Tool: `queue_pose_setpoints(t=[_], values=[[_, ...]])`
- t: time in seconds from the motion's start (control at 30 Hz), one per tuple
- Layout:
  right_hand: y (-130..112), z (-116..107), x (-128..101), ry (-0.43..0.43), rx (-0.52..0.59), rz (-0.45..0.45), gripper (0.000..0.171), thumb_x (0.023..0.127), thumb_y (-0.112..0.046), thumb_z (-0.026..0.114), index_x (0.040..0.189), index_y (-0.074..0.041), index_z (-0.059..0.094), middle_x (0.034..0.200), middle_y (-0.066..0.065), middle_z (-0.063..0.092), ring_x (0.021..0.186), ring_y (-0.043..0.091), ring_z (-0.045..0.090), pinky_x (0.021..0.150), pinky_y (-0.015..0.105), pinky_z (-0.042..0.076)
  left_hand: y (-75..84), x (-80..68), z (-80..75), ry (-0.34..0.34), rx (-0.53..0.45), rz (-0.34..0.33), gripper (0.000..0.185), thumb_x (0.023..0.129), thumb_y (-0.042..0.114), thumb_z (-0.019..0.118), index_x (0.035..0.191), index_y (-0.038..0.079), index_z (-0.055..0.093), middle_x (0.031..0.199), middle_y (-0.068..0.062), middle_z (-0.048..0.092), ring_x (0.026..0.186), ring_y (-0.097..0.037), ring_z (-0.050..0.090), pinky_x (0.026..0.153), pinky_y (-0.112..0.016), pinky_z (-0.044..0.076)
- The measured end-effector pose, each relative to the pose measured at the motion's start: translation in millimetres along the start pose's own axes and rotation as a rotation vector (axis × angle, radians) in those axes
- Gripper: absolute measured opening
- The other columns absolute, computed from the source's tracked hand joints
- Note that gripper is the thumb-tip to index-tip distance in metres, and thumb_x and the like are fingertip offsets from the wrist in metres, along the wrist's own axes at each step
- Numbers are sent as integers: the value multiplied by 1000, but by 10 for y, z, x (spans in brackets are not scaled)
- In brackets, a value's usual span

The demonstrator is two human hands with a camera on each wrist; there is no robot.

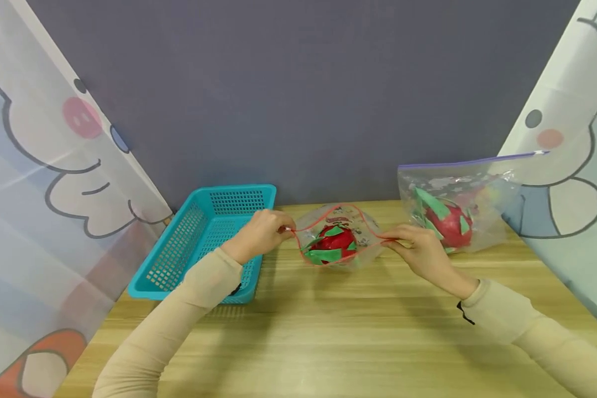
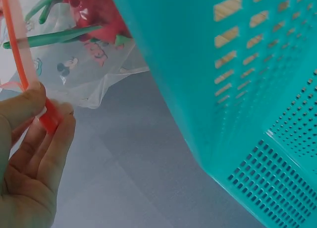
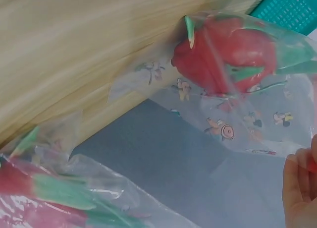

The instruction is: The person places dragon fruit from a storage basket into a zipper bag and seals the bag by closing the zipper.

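Between the two hands stands a clear printed zip bag (image 1: pixel 370 226) with a red zip edge, its mouth spread wide. Inside it lies a red dragon fruit (image 1: pixel 339 241) with green scales. My left hand (image 1: pixel 265 235) pinches one end of the red zip between thumb and fingers, as the left wrist view also shows. At the other end of the mouth, my right hand (image 1: pixel 420 251) pinches the zip edge. Just beyond the right hand, a second zip bag (image 1: pixel 487 221) with a purple zip stands upright, holding another dragon fruit (image 1: pixel 450 225).
A turquoise perforated basket (image 1: pixel 199 243) sits on the left of the wooden table (image 1: pixel 318 342), close beside the left forearm. A dark grey panel (image 1: pixel 298 99) rises behind the table. Cartoon-printed sheets (image 1: pixel 35 182) flank both sides.
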State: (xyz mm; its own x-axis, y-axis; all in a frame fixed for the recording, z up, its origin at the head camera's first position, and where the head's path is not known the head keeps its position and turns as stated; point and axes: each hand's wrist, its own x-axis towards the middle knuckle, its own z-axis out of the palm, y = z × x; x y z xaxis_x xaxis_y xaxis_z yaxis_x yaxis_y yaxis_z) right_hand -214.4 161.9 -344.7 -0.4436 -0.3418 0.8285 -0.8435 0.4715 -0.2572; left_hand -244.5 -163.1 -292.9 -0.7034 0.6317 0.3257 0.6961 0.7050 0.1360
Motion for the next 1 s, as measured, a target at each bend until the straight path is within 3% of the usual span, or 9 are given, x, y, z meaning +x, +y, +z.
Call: queue_pose_setpoints(t=[0.13,0.37,0.5,0.6,0.7,0.83,1.0], values=[[37,-99,15,-10,34,40,28,61,13,75,85,-2,72,78,6,69,69,11,65,67,6,47,-6,-7,-54,49,0,-35,8,82,13,69,88,10,72,86,-1,70,70,-11,63,63,-24,51],[118,-250,122,-37,-42,169,24,65,12,74,83,-2,72,76,7,69,67,-13,56,55,7,46,-73,39,-264,84,-13,-162,10,84,13,67,91,9,72,83,-3,68,68,-13,60,60,-26,49],[154,-308,333,-49,-29,338,16,75,2,71,90,-3,72,82,10,70,57,-7,55,44,13,40,-115,156,-422,99,-22,-206,11,85,14,65,93,9,72,86,-3,68,70,-14,60,63,-28,50],[197,-352,459,-44,11,508,17,81,-11,69,96,-4,71,84,0,71,58,-3,58,40,20,34,-135,269,-502,96,-25,-225,13,86,16,64,95,9,71,90,-4,69,73,-15,60,64,-28,50],[253,-364,551,-57,20,614,23,83,-21,68,100,-6,70,82,-14,68,59,0,57,38,25,32,-158,346,-536,81,-22,-252,15,87,17,64,97,9,71,92,-4,69,74,-14,60,65,-28,50],[337,-355,685,-57,15,637,26,82,-24,69,101,-5,70,79,-16,68,60,3,59,39,25,31,-184,411,-573,86,-26,-283,16,87,18,63,97,9,70,91,-5,69,73,-14,60,65,-28,50],[446,-370,906,-35,47,663,32,82,-27,69,103,-3,69,74,-24,64,67,-4,59,49,17,39,-201,504,-673,131,-29,-299,17,88,20,62,98,8,69,89,-6,69,74,-15,60,68,-30,49]])
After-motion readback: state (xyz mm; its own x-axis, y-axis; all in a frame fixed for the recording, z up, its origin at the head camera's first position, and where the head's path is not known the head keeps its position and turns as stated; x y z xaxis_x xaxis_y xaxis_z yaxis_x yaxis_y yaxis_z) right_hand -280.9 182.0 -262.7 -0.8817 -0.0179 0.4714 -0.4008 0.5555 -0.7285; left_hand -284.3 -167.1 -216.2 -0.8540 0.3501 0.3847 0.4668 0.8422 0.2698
